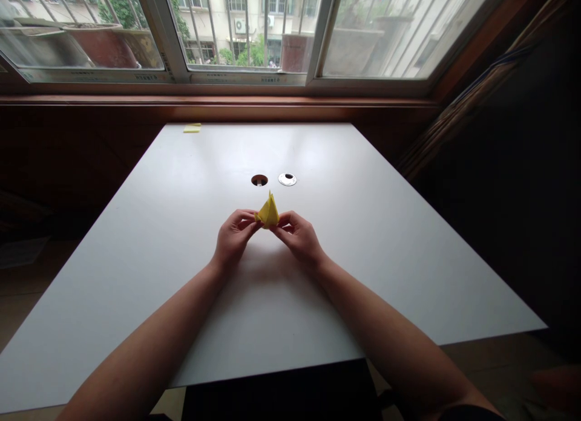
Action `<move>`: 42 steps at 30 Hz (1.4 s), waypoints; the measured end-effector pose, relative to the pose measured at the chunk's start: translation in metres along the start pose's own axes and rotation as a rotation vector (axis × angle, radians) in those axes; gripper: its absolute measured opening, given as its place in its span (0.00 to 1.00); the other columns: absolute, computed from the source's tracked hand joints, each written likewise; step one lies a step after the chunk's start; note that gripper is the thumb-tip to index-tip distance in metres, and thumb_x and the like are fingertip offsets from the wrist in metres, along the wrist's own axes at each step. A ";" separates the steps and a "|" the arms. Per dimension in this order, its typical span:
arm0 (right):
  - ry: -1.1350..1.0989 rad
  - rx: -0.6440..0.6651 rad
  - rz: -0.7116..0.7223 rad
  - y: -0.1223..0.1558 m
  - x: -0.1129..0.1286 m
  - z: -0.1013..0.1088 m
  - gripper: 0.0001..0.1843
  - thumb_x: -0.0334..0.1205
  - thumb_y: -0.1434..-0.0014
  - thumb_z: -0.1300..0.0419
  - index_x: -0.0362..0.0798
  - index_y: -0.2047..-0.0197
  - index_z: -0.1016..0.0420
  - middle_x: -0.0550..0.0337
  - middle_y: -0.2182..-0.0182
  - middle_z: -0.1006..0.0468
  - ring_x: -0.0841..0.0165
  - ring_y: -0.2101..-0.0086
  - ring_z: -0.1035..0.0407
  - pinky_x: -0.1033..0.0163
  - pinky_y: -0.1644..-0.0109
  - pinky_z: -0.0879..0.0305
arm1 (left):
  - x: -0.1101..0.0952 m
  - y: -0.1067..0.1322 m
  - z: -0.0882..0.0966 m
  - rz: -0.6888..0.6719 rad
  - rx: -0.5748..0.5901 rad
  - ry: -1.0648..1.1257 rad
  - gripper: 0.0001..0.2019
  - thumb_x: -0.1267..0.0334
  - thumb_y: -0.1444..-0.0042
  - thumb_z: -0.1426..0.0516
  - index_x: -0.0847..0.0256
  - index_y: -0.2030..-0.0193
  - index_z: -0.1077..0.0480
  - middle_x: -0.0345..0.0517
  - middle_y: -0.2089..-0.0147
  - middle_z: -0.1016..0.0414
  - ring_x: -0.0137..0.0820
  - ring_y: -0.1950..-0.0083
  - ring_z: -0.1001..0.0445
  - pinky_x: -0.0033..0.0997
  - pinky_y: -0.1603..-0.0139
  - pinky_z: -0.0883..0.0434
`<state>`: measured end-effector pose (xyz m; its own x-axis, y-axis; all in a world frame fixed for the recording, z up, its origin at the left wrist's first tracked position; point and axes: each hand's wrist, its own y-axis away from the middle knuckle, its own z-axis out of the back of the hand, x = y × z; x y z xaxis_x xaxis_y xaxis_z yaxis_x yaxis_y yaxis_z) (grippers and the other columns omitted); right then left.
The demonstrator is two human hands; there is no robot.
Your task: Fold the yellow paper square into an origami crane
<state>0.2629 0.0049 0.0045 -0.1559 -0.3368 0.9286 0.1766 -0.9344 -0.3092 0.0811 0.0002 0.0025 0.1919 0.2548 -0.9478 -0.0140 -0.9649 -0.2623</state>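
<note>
Folded yellow paper (268, 213), point up, held over the white table (136, 276), well in from its left and right edges; left hand (233, 236) and right hand (299, 234) each pinching one side low down. Toward the far edge, a round hole (259, 181) beside a pale disc (284, 181); yellow slip (192, 128) near the far left corner.
</note>
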 end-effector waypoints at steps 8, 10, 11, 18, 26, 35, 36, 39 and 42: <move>-0.037 0.022 -0.030 0.000 -0.001 0.000 0.15 0.52 0.43 0.33 0.50 0.60 0.26 0.59 0.65 0.21 0.65 0.64 0.26 0.57 0.58 0.26 | 0.002 -0.002 0.003 0.045 -0.011 -0.017 0.14 0.55 0.47 0.33 0.62 0.63 0.27 0.46 0.59 0.23 0.37 0.57 0.20 0.41 0.51 0.22; -0.061 0.018 -0.052 0.000 -0.003 0.001 0.16 0.52 0.43 0.33 0.50 0.59 0.26 0.59 0.65 0.22 0.66 0.64 0.27 0.58 0.58 0.26 | 0.002 -0.002 0.003 0.014 0.005 -0.045 0.13 0.55 0.45 0.33 0.62 0.61 0.26 0.47 0.57 0.24 0.37 0.55 0.21 0.41 0.50 0.23; -0.071 0.016 -0.060 0.000 -0.004 0.001 0.16 0.52 0.43 0.34 0.50 0.59 0.26 0.59 0.65 0.23 0.66 0.64 0.27 0.59 0.59 0.26 | 0.001 -0.002 0.003 -0.009 0.011 -0.061 0.12 0.56 0.45 0.34 0.62 0.61 0.25 0.47 0.56 0.25 0.37 0.54 0.22 0.40 0.49 0.23; -0.124 0.025 -0.085 -0.002 -0.007 0.000 0.17 0.54 0.42 0.34 0.50 0.58 0.27 0.59 0.65 0.23 0.66 0.63 0.27 0.59 0.58 0.27 | -0.004 0.001 0.001 -0.099 0.030 -0.132 0.10 0.57 0.45 0.34 0.58 0.59 0.21 0.49 0.50 0.30 0.38 0.48 0.25 0.39 0.48 0.21; -0.116 0.030 -0.076 -0.001 -0.006 -0.001 0.17 0.53 0.42 0.34 0.50 0.58 0.26 0.58 0.64 0.22 0.66 0.62 0.27 0.58 0.58 0.26 | -0.002 0.001 0.005 -0.109 0.073 -0.215 0.08 0.57 0.41 0.37 0.57 0.59 0.19 0.51 0.47 0.32 0.38 0.47 0.26 0.37 0.49 0.21; -0.109 0.013 -0.057 -0.001 -0.008 -0.002 0.17 0.53 0.42 0.34 0.51 0.56 0.28 0.58 0.62 0.22 0.65 0.61 0.26 0.57 0.57 0.26 | -0.001 -0.001 0.002 -0.114 0.070 -0.137 0.09 0.57 0.43 0.35 0.58 0.60 0.21 0.49 0.48 0.34 0.34 0.51 0.25 0.38 0.47 0.21; -0.107 0.011 -0.053 -0.001 -0.008 -0.002 0.17 0.53 0.42 0.34 0.52 0.56 0.28 0.58 0.62 0.22 0.65 0.61 0.26 0.57 0.57 0.26 | -0.001 -0.001 0.002 -0.110 0.066 -0.129 0.09 0.57 0.43 0.35 0.58 0.60 0.21 0.49 0.48 0.34 0.35 0.51 0.25 0.39 0.47 0.22; -0.099 -0.001 -0.039 -0.001 -0.009 -0.002 0.17 0.51 0.42 0.34 0.53 0.54 0.29 0.59 0.63 0.22 0.65 0.62 0.26 0.58 0.58 0.26 | 0.000 -0.001 0.002 -0.112 0.062 -0.125 0.09 0.57 0.44 0.34 0.58 0.60 0.21 0.49 0.50 0.33 0.35 0.50 0.25 0.39 0.47 0.22; -0.097 -0.003 -0.022 -0.001 -0.010 -0.002 0.18 0.50 0.42 0.34 0.54 0.52 0.29 0.60 0.63 0.23 0.66 0.64 0.27 0.59 0.61 0.27 | 0.002 -0.001 0.003 -0.116 0.061 -0.137 0.09 0.57 0.44 0.34 0.58 0.60 0.20 0.49 0.51 0.32 0.36 0.50 0.25 0.38 0.47 0.22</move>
<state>0.2623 0.0085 -0.0049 -0.0650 -0.3037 0.9505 0.1711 -0.9418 -0.2893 0.0782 0.0017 0.0003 0.0608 0.3748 -0.9251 -0.0600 -0.9238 -0.3782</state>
